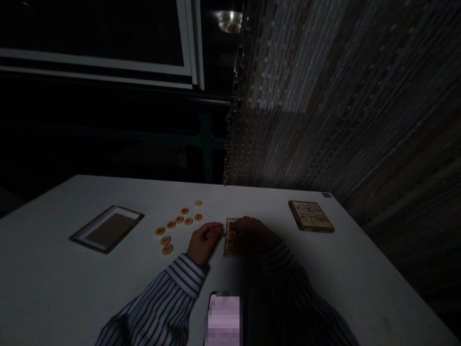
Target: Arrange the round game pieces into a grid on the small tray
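Observation:
My left hand (205,243) is just left of a small open box (225,242). Its fingers are curled together, and whatever they hold, if anything, is too dark to make out. Round wooden Chinese chess pieces (232,247) lie in that box. Over its right side bends my right hand (256,234), in deep shadow, with the fingertips down at the pieces. Those fingers look drawn together, but what is between them is hidden. To the left of my left hand, several Chinese chess pieces (170,225) with red characters lie loose on the white table (137,283).
An open, shallow box part (134,222) lies at the left. At the right is a flat printed box (311,216). A phone (224,319) with a lit, blurred screen is at the front. Behind the table hangs a bead curtain (281,105).

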